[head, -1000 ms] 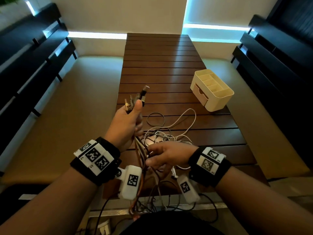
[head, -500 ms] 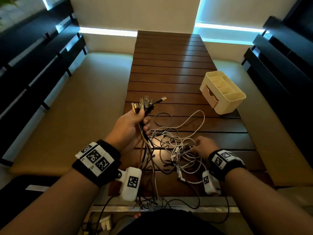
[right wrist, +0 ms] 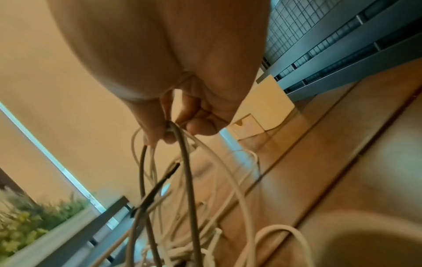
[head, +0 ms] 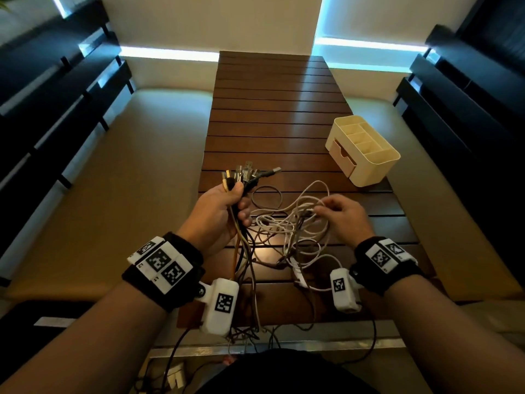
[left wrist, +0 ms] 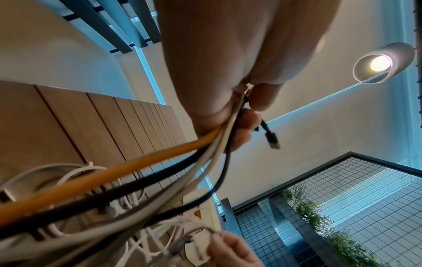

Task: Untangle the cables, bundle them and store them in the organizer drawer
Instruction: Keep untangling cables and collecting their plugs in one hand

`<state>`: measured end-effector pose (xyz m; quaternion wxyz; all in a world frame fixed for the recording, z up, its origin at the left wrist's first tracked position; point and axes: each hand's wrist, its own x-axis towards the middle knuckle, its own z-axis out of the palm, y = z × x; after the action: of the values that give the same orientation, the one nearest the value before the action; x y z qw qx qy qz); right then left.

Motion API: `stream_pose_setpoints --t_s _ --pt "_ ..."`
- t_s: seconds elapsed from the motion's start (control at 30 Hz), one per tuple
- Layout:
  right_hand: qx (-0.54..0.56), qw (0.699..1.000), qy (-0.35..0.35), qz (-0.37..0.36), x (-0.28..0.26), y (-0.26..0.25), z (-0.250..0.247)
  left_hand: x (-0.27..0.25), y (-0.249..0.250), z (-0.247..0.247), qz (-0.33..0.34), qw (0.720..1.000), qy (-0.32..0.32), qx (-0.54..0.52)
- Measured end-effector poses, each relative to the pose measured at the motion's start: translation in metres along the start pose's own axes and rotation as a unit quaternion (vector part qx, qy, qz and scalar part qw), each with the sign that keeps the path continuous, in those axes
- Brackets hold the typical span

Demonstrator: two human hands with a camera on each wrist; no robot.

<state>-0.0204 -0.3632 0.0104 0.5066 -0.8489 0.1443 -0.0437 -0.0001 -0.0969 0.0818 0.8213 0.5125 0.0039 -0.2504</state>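
My left hand (head: 227,206) is raised above the slatted wooden table (head: 272,109) and grips a bunch of cable ends (head: 247,174), their plugs fanning out above the fist. Orange, black and grey cables (left wrist: 146,173) hang from this fist (left wrist: 239,115) down past the near table edge. A tangle of white and grey cables (head: 292,231) lies on the table between my hands. My right hand (head: 338,214) pinches a grey cable loop (right wrist: 182,162) lifted from that tangle. The cream organizer (head: 366,149) stands at the right, its small drawer (head: 342,155) closed.
Padded benches flank the table on the left (head: 113,194) and the right (head: 443,209), with dark slatted backrests behind them. Some cables trail over the near table edge (head: 250,331) toward the floor. The far half of the table holds nothing.
My right hand has moved away from me and to the right, from near the left fist into the white tangle, and now pinches a loop there. The left hand kept its grip on the plug ends.
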Motion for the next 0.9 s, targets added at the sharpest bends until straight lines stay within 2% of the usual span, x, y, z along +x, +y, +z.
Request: stream_pose_setpoints --t_s 0.07,0.17,0.33,0.47,0.5,0.57,0.63,0.7,0.83,0.9 --pt "0.026 1.0 0.014 -0.009 0.001 -0.005 -0.005 -0.001 0.0 -0.002 0.003 1.0 0.0 0.006" --pt "0.035 0.998 0.051 0.016 0.008 0.0 -0.009 -0.003 0.001 -0.003 0.012 0.999 -0.003 0.047" --pt "-0.044 0.993 0.051 0.099 0.012 0.02 -0.004 -0.002 0.003 -0.006 0.018 0.993 0.036 0.107" --pt "-0.122 0.989 0.062 0.062 0.002 0.028 0.002 -0.001 0.002 -0.008 0.025 0.991 0.042 0.122" --pt "-0.141 0.987 0.044 0.069 -0.001 0.029 0.002 -0.002 0.002 -0.008 0.024 0.991 0.035 0.124" --pt "-0.192 0.974 -0.05 0.108 -0.008 0.033 0.002 -0.002 0.002 -0.008 0.021 0.993 0.028 0.115" --pt "-0.253 0.939 -0.179 0.149 -0.017 0.037 0.003 0.0 0.001 -0.007 0.018 0.994 0.034 0.105" --pt "-0.311 0.899 -0.263 0.162 -0.023 0.043 0.005 0.002 0.0 -0.005 0.019 0.995 0.035 0.097" --pt "-0.4 0.856 -0.306 0.115 -0.026 0.051 0.013 0.006 -0.003 -0.001 0.014 0.995 0.031 0.093" --pt "-0.426 0.85 -0.298 0.09 -0.026 0.054 0.015 0.008 -0.004 0.001 0.011 0.995 0.031 0.091"
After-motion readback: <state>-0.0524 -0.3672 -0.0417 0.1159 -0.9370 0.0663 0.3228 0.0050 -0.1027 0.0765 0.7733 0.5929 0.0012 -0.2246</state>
